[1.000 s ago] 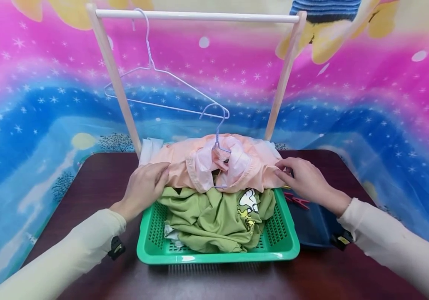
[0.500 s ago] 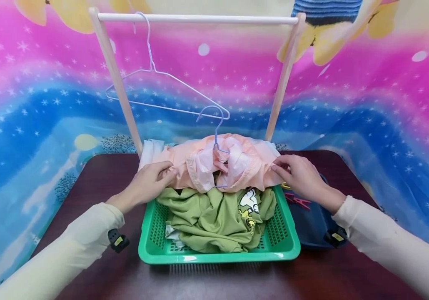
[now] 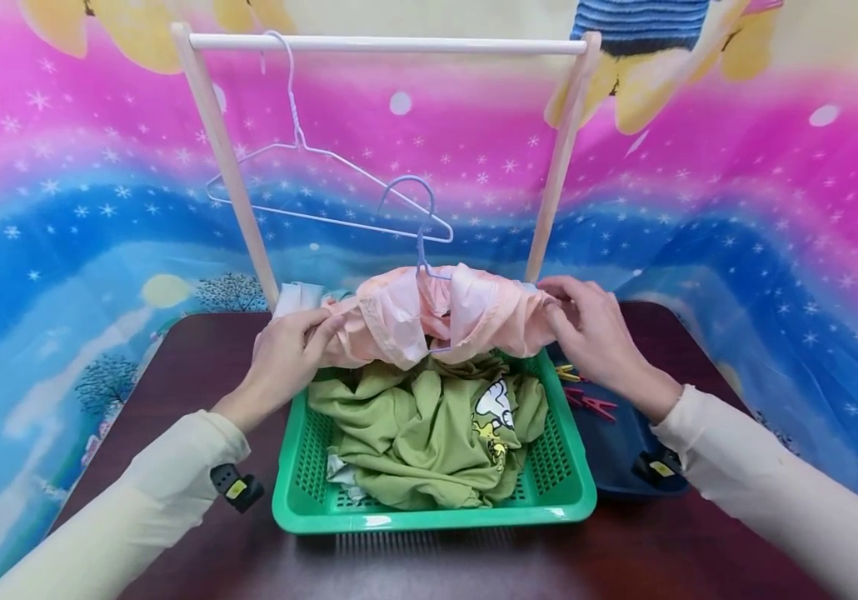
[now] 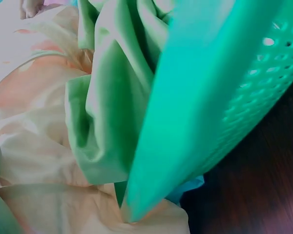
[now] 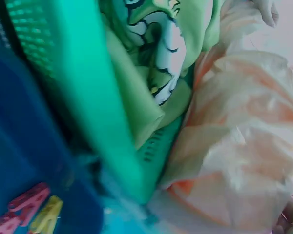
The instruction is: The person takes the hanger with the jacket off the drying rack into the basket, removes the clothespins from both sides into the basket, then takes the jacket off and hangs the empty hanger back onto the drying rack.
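A peach garment (image 3: 500, 321) with a pale lining, its neck opening facing me, is on a lavender wire hanger (image 3: 423, 250) whose hook stands up through the neck. My left hand (image 3: 288, 354) pinches the garment's left shoulder between thumb and fingers. At the right shoulder my right hand (image 3: 597, 342) grips the cloth the same way. Below and in front of it, a crumpled green garment (image 3: 417, 433) with a white and yellow cartoon print lies in a green plastic basket (image 3: 429, 521). In the right wrist view the peach cloth (image 5: 234, 161) bunches beside the basket rim.
Behind the basket stands a wooden rack with a white rail (image 3: 399, 44), where another wire hanger (image 3: 339, 218) hangs bare. A dark blue tray (image 3: 616, 462) at the right holds red and yellow clothespins (image 3: 590, 402). White cloth (image 3: 297, 297) shows behind my left hand.
Both hands have drawn the peach garment up at the shoulders, and its front edge has risen off the green garment. The hanger's hook has moved upward and slightly left.
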A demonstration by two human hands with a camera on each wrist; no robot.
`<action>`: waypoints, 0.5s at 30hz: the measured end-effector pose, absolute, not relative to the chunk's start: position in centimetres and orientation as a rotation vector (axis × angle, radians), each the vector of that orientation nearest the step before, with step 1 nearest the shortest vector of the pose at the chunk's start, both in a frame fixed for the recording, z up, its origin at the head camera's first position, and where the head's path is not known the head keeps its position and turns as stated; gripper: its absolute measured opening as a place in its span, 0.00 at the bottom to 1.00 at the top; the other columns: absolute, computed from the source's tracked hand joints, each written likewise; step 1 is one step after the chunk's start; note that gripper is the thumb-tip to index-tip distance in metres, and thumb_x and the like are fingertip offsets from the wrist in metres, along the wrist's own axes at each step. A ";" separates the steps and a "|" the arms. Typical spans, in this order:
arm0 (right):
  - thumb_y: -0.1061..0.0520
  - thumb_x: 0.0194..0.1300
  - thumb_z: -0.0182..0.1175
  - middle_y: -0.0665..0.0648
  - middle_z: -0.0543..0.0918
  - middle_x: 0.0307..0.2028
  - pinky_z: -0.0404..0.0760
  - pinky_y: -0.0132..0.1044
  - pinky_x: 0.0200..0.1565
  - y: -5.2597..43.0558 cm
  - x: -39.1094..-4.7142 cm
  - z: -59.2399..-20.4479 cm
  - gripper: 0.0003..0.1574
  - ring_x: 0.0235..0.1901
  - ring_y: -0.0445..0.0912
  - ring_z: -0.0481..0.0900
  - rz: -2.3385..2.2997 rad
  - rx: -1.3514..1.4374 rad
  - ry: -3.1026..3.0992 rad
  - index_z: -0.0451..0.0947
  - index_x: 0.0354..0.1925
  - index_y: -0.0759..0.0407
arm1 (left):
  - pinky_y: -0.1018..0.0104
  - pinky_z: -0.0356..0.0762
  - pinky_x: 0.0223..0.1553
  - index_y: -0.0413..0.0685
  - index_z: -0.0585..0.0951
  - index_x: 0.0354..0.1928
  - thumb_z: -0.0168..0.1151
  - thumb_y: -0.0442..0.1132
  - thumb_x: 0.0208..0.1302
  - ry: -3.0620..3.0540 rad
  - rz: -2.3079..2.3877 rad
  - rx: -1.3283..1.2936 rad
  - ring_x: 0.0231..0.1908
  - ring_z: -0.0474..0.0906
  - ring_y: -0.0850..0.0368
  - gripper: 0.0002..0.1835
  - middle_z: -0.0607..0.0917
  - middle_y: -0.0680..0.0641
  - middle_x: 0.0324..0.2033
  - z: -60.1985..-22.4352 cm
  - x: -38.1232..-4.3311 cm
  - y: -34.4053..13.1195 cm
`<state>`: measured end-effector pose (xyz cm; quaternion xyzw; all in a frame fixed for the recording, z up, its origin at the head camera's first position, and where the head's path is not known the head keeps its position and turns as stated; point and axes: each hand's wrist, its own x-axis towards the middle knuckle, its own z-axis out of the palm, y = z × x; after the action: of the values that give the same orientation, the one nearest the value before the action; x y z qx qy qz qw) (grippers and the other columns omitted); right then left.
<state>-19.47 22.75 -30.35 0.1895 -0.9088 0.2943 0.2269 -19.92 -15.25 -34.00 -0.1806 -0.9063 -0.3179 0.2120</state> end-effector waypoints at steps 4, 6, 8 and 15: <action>0.51 0.72 0.58 0.64 0.83 0.55 0.63 0.54 0.50 20.9 -19.8 -29.6 0.24 0.52 0.59 0.72 0.719 0.542 -2.482 0.78 0.61 0.59 | 0.61 0.64 0.24 0.50 0.86 0.31 0.58 0.46 0.75 -2.479 -0.924 -0.465 0.18 0.67 0.59 0.15 0.77 0.49 0.15 -33.8 -19.9 -15.3; 0.45 0.70 0.62 0.64 0.81 0.56 0.63 0.56 0.52 20.0 -19.9 -29.2 0.29 0.55 0.59 0.70 0.637 0.545 -2.502 0.77 0.63 0.57 | 0.61 0.64 0.24 0.50 0.87 0.32 0.58 0.46 0.75 -2.469 -0.934 -0.450 0.18 0.67 0.58 0.15 0.77 0.49 0.15 -33.7 -20.0 -15.3; 0.42 0.67 0.65 0.63 0.80 0.57 0.64 0.56 0.53 19.2 -19.9 -28.9 0.34 0.57 0.59 0.69 0.570 0.555 -2.516 0.76 0.65 0.56 | 0.60 0.64 0.24 0.49 0.87 0.33 0.58 0.47 0.75 -2.462 -0.930 -0.449 0.18 0.67 0.58 0.15 0.78 0.48 0.15 -33.7 -20.0 -15.3; 0.46 0.65 0.70 0.57 0.86 0.38 0.64 0.48 0.46 17.4 -20.3 -28.2 0.33 0.39 0.52 0.75 0.545 0.662 -2.471 0.76 0.65 0.51 | 0.60 0.69 0.25 0.50 0.88 0.35 0.57 0.49 0.75 -2.455 -0.898 -0.498 0.20 0.73 0.57 0.16 0.84 0.49 0.20 -33.5 -19.8 -14.9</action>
<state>-20.34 17.37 -28.20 0.2443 -0.9122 0.2014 0.2602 -19.84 -14.91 -33.52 -0.1818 -0.8961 -0.3278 0.2378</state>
